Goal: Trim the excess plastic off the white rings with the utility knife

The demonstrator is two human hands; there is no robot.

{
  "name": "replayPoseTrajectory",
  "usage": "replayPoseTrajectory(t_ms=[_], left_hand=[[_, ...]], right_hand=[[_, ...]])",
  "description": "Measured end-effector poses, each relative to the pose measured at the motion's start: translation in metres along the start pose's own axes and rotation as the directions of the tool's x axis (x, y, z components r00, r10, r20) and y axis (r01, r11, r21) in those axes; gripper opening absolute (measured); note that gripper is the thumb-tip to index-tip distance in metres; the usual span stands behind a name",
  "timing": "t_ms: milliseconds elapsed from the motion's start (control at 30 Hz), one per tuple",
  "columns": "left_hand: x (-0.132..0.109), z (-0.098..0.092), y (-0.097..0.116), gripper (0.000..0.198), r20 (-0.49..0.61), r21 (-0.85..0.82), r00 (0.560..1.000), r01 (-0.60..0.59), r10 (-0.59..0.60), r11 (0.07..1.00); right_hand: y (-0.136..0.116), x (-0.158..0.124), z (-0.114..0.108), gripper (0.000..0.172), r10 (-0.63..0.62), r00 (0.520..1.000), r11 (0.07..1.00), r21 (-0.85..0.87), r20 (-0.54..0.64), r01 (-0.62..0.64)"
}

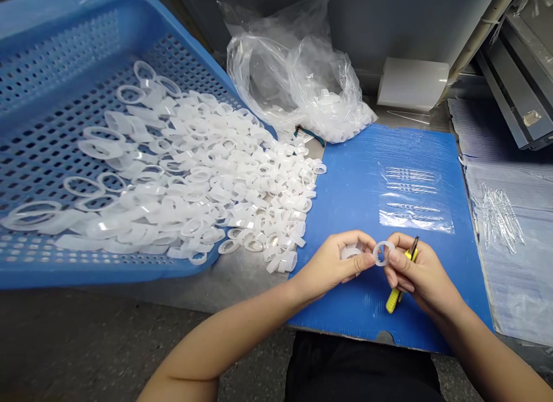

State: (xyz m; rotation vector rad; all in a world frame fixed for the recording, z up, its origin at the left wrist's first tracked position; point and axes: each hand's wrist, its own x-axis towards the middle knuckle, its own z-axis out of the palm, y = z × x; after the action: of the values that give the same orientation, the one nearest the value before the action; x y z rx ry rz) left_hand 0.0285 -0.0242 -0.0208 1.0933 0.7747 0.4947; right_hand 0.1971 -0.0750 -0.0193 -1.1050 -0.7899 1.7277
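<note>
My left hand (339, 264) is closed over a few white plastic rings (351, 251) held in its palm. Its thumb and forefinger pinch one translucent white ring (382, 253) between both hands. My right hand (417, 272) also touches that ring with its fingertips and grips a small yellow-handled tool (395, 298), whose dark tip sticks up by the forefinger. Both hands hover over a blue corrugated board (367, 183).
A big heap of white rings (207, 183) spills from a tilted blue perforated crate (52, 102) onto the metal table. A clear plastic bag (302, 85) holding more rings lies behind. Clear strips (412, 200) lie on the board; plastic sheets (510, 229) lie at right.
</note>
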Motion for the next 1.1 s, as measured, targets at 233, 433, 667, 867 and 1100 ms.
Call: replayPoseTrajectory(t_ms=[233, 433, 667, 867, 1100], left_hand=[[-0.006, 0.002, 0.004, 0.032, -0.076, 0.261, 0.977, -0.173, 0.199, 0.95], [-0.009, 0.002, 0.003, 0.024, -0.028, 0.473, 0.892, -0.385, 0.45, 0.793], [-0.012, 0.004, -0.006, 0.028, 0.055, 0.64, 0.808, -0.479, 0.586, 0.601], [-0.009, 0.003, -0.003, 0.023, -0.04, 0.425, 0.899, -0.38, 0.437, 0.821], [0.007, -0.002, -0.003, 0.038, 0.18, -0.517, 0.982, 0.146, -0.06, 0.843]], right_hand=[[0.002, 0.008, 0.001, 0.034, 0.071, 0.992, 0.954, 0.283, 0.106, -0.099], [0.005, 0.008, 0.0, 0.026, 0.095, 0.977, 0.928, 0.338, 0.189, -0.155], [0.004, 0.009, 0.002, 0.035, 0.09, 0.994, 0.961, 0.255, 0.067, -0.104], [0.002, 0.004, 0.005, 0.039, 0.001, 1.0, 0.992, 0.126, -0.031, 0.003], [-0.001, -0.002, 0.001, 0.026, -0.089, 0.985, 0.992, -0.102, -0.148, 0.074]])
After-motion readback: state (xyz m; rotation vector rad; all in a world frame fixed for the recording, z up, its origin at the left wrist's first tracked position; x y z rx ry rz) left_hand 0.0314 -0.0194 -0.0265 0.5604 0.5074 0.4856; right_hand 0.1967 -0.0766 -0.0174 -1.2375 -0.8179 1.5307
